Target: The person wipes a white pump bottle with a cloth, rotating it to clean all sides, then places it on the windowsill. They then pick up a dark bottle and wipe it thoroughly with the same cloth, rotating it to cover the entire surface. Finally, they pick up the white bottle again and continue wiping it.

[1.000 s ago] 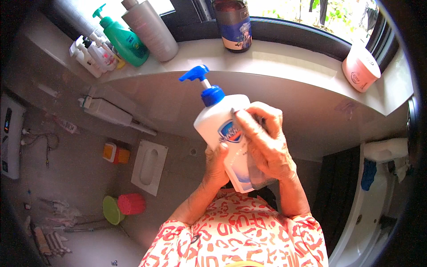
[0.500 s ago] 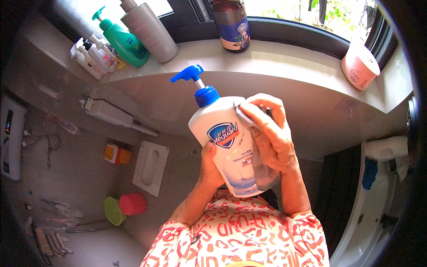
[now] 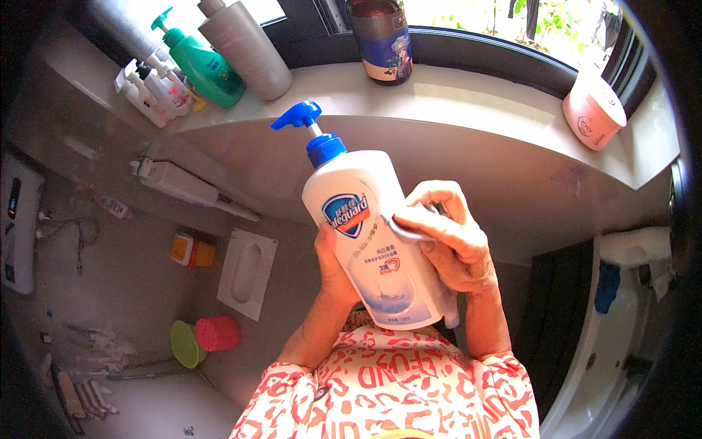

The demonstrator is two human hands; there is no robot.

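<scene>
A large white pump bottle with a blue pump head is held up in front of me, tilted so its top leans left. My left hand grips the bottle's left side; most of its fingers are hidden behind the bottle. On the right side, my right hand pinches a grey cloth and presses it to the front of the bottle, right of the shield-shaped label. Part of the cloth hangs below that hand, beside the bottle's lower edge. Dark marks run down the front near the label.
Along the window ledge stand a green pump bottle, a grey bottle, several small bottles, a dark jar and a pink tub. Below are a squat toilet, a red bucket and a green basin.
The bottle has shifted slightly left and stands a bit more upright. My right hand with the cloth has slid down the bottle's front, away from its shoulder.
</scene>
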